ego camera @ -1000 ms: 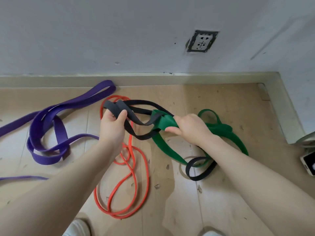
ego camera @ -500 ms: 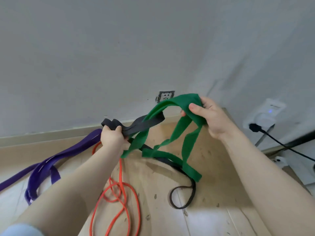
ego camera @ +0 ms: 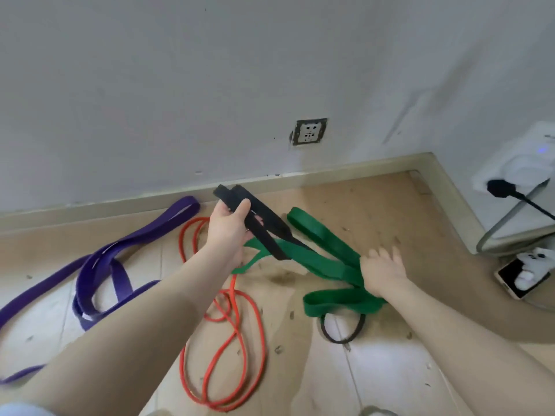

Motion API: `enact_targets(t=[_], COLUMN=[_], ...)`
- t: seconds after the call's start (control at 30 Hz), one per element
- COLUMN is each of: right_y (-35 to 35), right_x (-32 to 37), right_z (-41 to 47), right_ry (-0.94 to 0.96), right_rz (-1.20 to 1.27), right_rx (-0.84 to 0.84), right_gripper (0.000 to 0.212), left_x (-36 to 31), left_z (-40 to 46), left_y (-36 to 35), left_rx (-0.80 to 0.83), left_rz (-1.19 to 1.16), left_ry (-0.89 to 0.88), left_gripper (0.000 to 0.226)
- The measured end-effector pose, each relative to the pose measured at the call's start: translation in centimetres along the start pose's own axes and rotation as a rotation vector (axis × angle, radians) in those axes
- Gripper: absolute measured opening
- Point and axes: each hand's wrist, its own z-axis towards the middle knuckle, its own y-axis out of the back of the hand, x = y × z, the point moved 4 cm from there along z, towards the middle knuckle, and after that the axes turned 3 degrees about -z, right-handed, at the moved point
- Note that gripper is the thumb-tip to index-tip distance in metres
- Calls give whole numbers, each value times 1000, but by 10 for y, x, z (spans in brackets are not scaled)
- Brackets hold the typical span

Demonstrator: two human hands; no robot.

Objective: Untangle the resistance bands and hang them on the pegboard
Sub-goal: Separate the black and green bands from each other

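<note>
My left hand point(ego camera: 229, 228) grips the black band point(ego camera: 264, 232), its folded end raised above the floor. The black band runs down across the green band point(ego camera: 324, 253), and a black loop point(ego camera: 342, 334) shows on the floor below the green one. My right hand point(ego camera: 381, 265) hovers over the green band with fingers spread, holding nothing. The green band lies in loose loops on the floor. An orange band point(ego camera: 228, 313) and a purple band point(ego camera: 102, 259) lie coiled on the floor to the left. No pegboard is in view.
A wall with a socket point(ego camera: 309, 132) and a skirting board point(ego camera: 315, 172) stands ahead. At the right sit a white device point(ego camera: 516, 175) with a black plug and cable, and a phone point(ego camera: 516, 276) on the wooden floor.
My right hand has let go of the green band, which dropped from chest height to the floor. My left hand still grips the black band, lowered a little.
</note>
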Motion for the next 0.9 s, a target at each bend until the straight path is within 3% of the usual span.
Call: enact_targets(t=[0.1, 0.17, 0.23, 0.3, 0.37, 0.47, 0.57, 0.63, 0.73, 0.83, 0.9], right_y=[22, 39, 43, 34, 21, 14, 22, 32, 47, 65, 73], right_x=[45, 79, 103, 116, 123, 127, 122, 109, 87, 57, 33], right_z=[12, 24, 36, 50, 61, 64, 61, 58, 44, 25, 15], right_ry=[290, 429, 425, 372, 398, 489, 507, 459, 514, 622, 707], right_rz=[482, 795, 1018, 1195, 1201, 885, 600, 626, 1154, 1757, 2000], right_rx=[-246, -308, -309, -181, -32, 95, 75, 5, 121, 222, 204], right_gripper=[54, 44, 28, 26, 40, 52, 44, 36, 16, 16, 19], left_x=[6, 16, 25, 29, 33, 42, 53, 59, 66, 70, 68], left_z=[-1, -1, 0, 2, 5, 11, 22, 25, 25, 25, 26], left_y=[-15, -23, -23, -19, -13, 0, 25, 40, 47, 47, 43], left_rx=[59, 92, 110, 94, 36, -70, -185, -232, -236, -222, -196], left_rz=[34, 69, 78, 81, 73, 104, 191, 245, 340, 399, 452], left_ry=[-1, 1, -18, -49, -72, -81, -83, -80, -62, -30, -25], left_gripper=[18, 16, 16, 17, 15, 16, 12, 16, 24, 28, 27])
